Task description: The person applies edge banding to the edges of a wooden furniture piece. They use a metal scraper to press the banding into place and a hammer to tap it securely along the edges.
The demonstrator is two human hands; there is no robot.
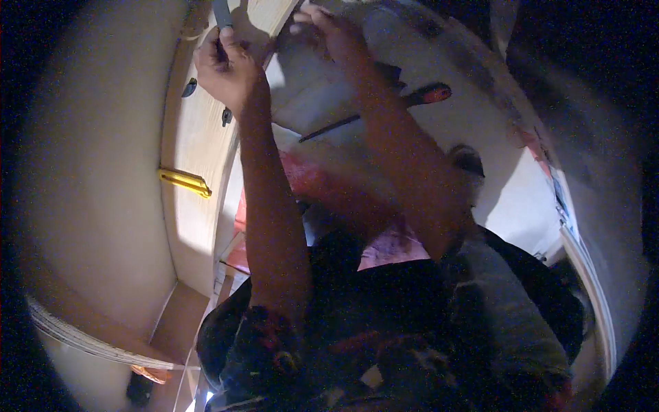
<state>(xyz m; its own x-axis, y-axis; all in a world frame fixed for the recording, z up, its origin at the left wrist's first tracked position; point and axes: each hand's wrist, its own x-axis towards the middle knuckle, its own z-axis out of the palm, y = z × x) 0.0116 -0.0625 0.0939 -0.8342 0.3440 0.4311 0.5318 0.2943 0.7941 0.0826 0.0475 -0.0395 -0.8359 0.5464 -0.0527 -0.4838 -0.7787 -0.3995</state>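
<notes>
My left hand [230,72] is closed around a flat grey strip [222,12] that runs out past the top edge; its full shape is cut off. That hand is over a pale wooden ledge [189,144]. To its right, my right hand [329,31] is raised near the top edge with fingers loosely apart, slightly blurred, and no object shows in it. Below the left hand, two small dark fittings, one round [190,87] and one black [226,118], are on the ledge. Nearer to me, a yellow utility knife [185,182] lies across the wood.
Partly behind my right forearm lies a long thin dark tool [429,94] with a black and red handle. Right of that forearm is a dark round object [467,161], its kind unclear. A pale wall [103,172] rises at left, with a plywood edge [103,343] low down.
</notes>
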